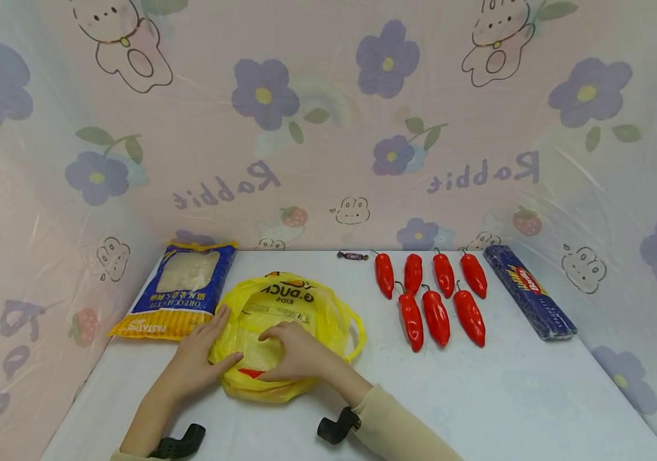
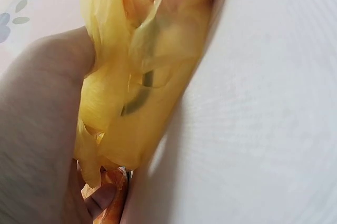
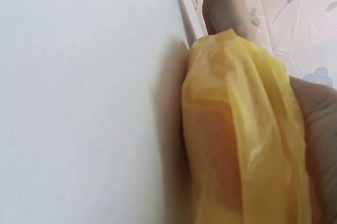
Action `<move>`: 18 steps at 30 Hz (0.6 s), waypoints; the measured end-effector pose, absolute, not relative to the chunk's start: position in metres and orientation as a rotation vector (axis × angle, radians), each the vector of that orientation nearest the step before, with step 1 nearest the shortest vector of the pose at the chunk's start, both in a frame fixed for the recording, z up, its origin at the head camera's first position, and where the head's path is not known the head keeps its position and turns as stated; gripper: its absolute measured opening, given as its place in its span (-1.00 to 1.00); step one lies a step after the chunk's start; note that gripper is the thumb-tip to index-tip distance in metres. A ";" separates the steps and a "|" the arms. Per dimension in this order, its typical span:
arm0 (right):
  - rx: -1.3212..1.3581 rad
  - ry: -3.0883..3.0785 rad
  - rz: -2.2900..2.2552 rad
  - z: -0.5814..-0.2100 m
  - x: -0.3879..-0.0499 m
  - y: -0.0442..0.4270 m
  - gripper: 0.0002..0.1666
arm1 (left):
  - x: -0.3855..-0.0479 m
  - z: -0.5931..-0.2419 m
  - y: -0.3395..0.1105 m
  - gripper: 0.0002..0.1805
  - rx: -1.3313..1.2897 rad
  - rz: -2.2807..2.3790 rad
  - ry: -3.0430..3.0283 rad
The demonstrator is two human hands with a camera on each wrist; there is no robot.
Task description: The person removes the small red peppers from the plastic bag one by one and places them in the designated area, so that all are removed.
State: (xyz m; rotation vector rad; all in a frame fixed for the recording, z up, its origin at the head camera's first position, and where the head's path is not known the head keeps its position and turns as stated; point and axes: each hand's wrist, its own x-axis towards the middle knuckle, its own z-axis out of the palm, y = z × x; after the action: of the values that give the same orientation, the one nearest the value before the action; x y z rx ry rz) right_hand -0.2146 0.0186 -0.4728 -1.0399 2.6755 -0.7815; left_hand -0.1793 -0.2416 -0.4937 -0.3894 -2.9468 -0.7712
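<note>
A yellow plastic bag [image 1: 334,326] with "G.DUCK KIDS" print lies on the table, its mouth spread towards me. My left hand [image 1: 198,352] rests against the bag's left rim, fingers stretched along the side and thumb over the opening. In the left wrist view, that hand [image 2: 39,113] lies beside the thin yellow plastic. Within the bag's mouth is my right hand [image 1: 294,355], its thumb and forefinger spread well apart in a curve. By the right thumb a bit of a red pepper [image 1: 251,372] shows inside; the bag hides the rest.
Several red peppers [image 1: 435,317] lie in two rows right of the bag. A blue spaghetti pack [image 1: 530,294] is at the far right, a blue and yellow orecchiette pack [image 1: 181,288] at the left. One small wrapped candy [image 1: 353,255] lies by the back wall.
</note>
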 end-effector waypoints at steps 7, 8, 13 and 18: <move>-1.050 2.681 -0.822 -0.471 -0.213 0.019 -0.35 | -0.180 -0.493 -0.240 0.04 -0.389 -0.761 -2.949; -1.045 2.689 -0.828 -0.471 -0.213 0.019 -0.38 | -0.180 -0.493 -0.240 0.04 -0.389 -0.763 -2.949; -1.053 2.683 -0.874 -0.473 -0.215 0.022 -0.45 | -0.180 -0.495 -0.241 0.05 -0.384 -0.771 -2.950; -1.084 2.608 -0.918 -0.476 -0.219 0.030 -0.50 | -0.180 -0.496 -0.241 0.05 -0.385 -0.769 -2.956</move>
State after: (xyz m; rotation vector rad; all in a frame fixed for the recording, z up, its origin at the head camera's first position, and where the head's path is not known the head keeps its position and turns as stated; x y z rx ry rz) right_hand -0.2193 0.0300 -0.4764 -1.0842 2.6077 -0.9179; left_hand -0.1799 -0.2415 -0.4960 -0.3846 -2.9560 -0.7693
